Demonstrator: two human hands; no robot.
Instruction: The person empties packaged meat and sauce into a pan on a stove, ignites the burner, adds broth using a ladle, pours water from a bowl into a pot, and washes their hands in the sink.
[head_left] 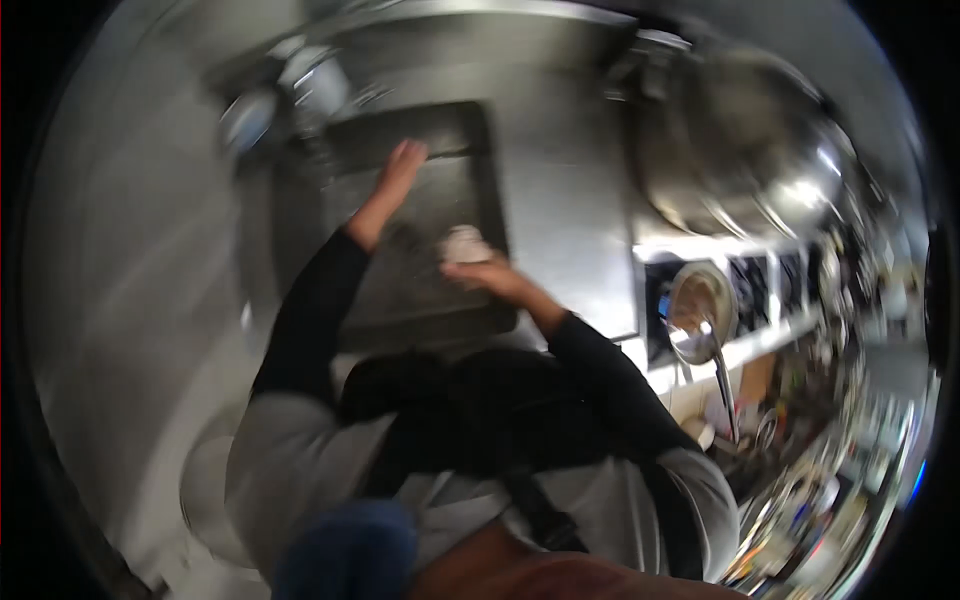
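Below both arms lies a dark rectangular basin [400, 325] with rounded corners, probably a sink, set in a steel counter. My right hand [490, 273] is over its right part, closed round a pale, crumpled wad [464, 243]. Whether that wad is cloth or sponge is too blurred to make out. Near the basin's far side is my left hand [402, 163], stretched forward with no object visible in it. Motion smears its fingers.
A large steel pot [740, 150] stands at the right, behind a stove [660, 300]. A long-handled pan [702, 310] sits on the stove. Shiny blurred items [315, 85] stand at the basin's far left corner. Crowded shelves [830, 500] fill the lower right.
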